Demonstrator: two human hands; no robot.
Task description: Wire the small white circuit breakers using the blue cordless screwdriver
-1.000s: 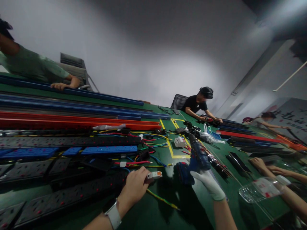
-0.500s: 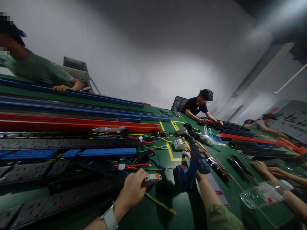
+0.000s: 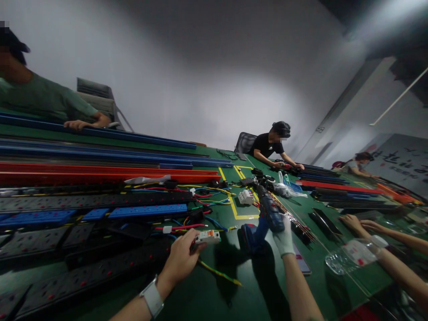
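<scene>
My left hand (image 3: pixel 180 258), bare with a watch at the wrist, is closed on a small white circuit breaker (image 3: pixel 207 236) with an orange tab, held just above the green table (image 3: pixel 214 294). A yellow-green wire (image 3: pixel 219 273) trails from under that hand. My right hand (image 3: pixel 284 236), in a white glove, grips a blue cordless drill (image 3: pixel 265 218) that rests on the table to the right of the breaker.
Long red (image 3: pixel 100 174), blue and black power strips (image 3: pixel 83 200) and loose coloured wires fill the left. Another white breaker (image 3: pixel 245 196) sits inside a yellow outline. A co-worker's bare hands (image 3: pixel 357 223) and a clear plastic bag (image 3: pixel 351 256) are at right. Other people sit further off.
The view has drifted slightly. My right hand has shifted its hold on the blue drill, the white glove showing again. My left hand keeps holding the breaker in about the same place.
</scene>
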